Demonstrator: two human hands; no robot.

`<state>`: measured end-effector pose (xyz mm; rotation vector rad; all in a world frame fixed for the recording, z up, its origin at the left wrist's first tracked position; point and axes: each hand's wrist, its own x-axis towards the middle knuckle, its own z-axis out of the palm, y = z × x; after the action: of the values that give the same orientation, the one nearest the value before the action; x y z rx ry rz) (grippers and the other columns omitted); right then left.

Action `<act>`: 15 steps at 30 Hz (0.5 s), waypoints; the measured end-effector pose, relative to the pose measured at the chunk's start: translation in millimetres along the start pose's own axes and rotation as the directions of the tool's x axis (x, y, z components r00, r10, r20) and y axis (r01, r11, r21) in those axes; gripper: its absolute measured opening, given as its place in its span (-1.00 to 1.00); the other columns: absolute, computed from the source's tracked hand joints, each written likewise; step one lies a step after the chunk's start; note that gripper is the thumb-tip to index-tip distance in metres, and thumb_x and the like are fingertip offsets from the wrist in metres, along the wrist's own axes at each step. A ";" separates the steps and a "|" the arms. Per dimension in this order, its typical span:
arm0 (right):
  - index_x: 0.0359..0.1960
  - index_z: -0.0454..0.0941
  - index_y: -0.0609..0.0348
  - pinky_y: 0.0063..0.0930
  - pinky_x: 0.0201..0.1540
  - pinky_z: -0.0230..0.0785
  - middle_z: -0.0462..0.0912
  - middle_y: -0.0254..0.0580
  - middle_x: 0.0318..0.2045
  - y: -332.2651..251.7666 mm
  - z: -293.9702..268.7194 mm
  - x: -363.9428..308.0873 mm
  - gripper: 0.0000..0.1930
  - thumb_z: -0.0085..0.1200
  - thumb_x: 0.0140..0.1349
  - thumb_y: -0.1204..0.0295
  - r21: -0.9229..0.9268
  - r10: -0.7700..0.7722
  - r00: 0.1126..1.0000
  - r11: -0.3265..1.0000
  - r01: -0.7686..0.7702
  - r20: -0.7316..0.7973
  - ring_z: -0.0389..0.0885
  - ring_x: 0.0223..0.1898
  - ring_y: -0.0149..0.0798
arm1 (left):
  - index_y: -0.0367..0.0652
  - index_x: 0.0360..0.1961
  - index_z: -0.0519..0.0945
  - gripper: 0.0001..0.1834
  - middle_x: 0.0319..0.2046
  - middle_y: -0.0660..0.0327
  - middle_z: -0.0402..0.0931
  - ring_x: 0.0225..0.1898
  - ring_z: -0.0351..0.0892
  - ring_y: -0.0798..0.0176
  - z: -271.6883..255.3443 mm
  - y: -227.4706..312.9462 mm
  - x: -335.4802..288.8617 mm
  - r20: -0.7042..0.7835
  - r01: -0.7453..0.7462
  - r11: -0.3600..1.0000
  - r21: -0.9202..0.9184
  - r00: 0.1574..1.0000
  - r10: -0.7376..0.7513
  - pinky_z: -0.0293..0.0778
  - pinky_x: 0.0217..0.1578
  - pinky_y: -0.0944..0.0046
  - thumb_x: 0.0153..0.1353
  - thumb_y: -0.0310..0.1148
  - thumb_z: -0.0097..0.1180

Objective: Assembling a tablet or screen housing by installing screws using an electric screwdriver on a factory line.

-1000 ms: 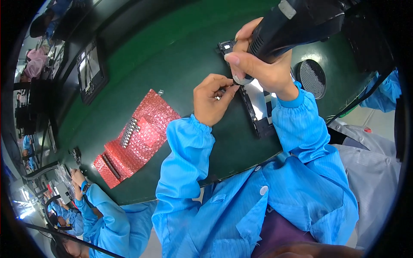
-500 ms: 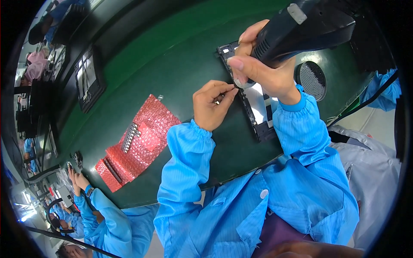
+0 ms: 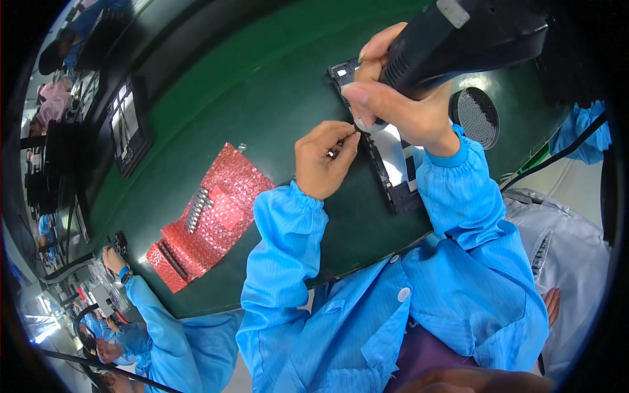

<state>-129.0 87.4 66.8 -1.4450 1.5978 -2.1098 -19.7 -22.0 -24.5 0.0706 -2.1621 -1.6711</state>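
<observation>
Seemingly unfinished, the black frame (image 3: 381,169) lies under a dark tool (image 3: 468,52) the right hand (image 3: 414,112) grips, while the left hand (image 3: 321,160) curls its fingers closed around shiny bits (image 3: 333,154).

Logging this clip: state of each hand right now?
Left hand: pinched closed; contents, if any, cannot be told.
Right hand: closed, holding the black handheld tool.

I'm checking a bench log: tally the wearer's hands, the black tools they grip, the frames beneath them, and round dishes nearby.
Hands (left hand, right hand): 2
Black handheld tool: 1
Black frame: 1
Round dish: 1
Total: 5
</observation>
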 end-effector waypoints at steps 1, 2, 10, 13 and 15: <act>-0.16 0.25 0.28 -0.54 -0.59 0.38 0.47 -0.20 -0.66 0.1 0.4 -0.2 -0.66 0.10 0.06 0.71 0.007 0.008 1.000 1.000 -0.008 0.000 0.48 -0.66 -0.41 | -0.33 -0.37 0.60 -0.89 -0.42 0.13 0.57 -0.53 0.54 0.34 0.1 -0.9 0.0 0.002 -0.004 1.000 0.000 1.000 0.004 0.44 -0.53 0.43 0.01 -0.58 0.19; -0.16 0.25 0.28 -0.54 -0.59 0.38 0.47 -0.20 -0.66 0.1 1.1 0.2 -0.66 0.10 0.06 0.71 0.008 0.010 1.000 1.000 -0.010 -0.001 0.48 -0.66 -0.41 | -0.33 -0.37 0.60 -0.89 -0.42 0.13 0.57 -0.53 0.54 0.34 -0.4 -0.6 -0.1 0.002 -0.002 1.000 0.000 1.000 0.002 0.44 -0.53 0.43 0.01 -0.58 0.19; -0.15 0.27 0.28 -0.56 -0.60 0.37 0.49 -0.19 -0.66 3.4 1.9 -0.6 -0.64 0.12 0.05 0.71 -0.003 -0.009 1.000 1.000 0.009 0.012 0.50 -0.65 -0.41 | -0.33 -0.41 0.58 -0.89 -0.48 0.17 0.55 -0.56 0.49 0.36 -1.3 1.9 0.7 -0.010 0.006 0.999 0.038 1.000 -0.006 0.41 -0.52 0.43 -0.02 -0.58 0.23; -0.14 0.27 0.28 -0.57 -0.60 0.38 0.49 -0.19 -0.65 5.0 1.4 -0.1 -0.64 0.12 0.05 0.71 -0.009 -0.012 1.000 1.000 0.012 0.010 0.50 -0.65 -0.41 | -0.33 -0.41 0.58 -0.88 -0.49 0.17 0.54 -0.56 0.49 0.37 -0.9 0.4 0.5 -0.031 0.028 1.000 0.011 0.999 -0.028 0.41 -0.52 0.43 -0.04 -0.58 0.24; -0.14 0.27 0.28 -0.57 -0.60 0.38 0.49 -0.19 -0.65 6.0 2.0 -0.5 -0.64 0.12 0.04 0.71 0.007 0.004 1.000 1.000 -0.004 0.005 0.50 -0.65 -0.41 | -0.34 -0.42 0.59 -0.88 -0.50 0.18 0.54 -0.56 0.49 0.37 -1.0 -1.1 0.4 -0.027 0.038 0.999 0.016 0.999 -0.037 0.41 -0.52 0.44 -0.04 -0.59 0.25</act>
<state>-129.7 83.7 61.8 -1.4432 1.5886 -2.1054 -20.0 -23.3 -25.2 0.1382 -2.1677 -1.6631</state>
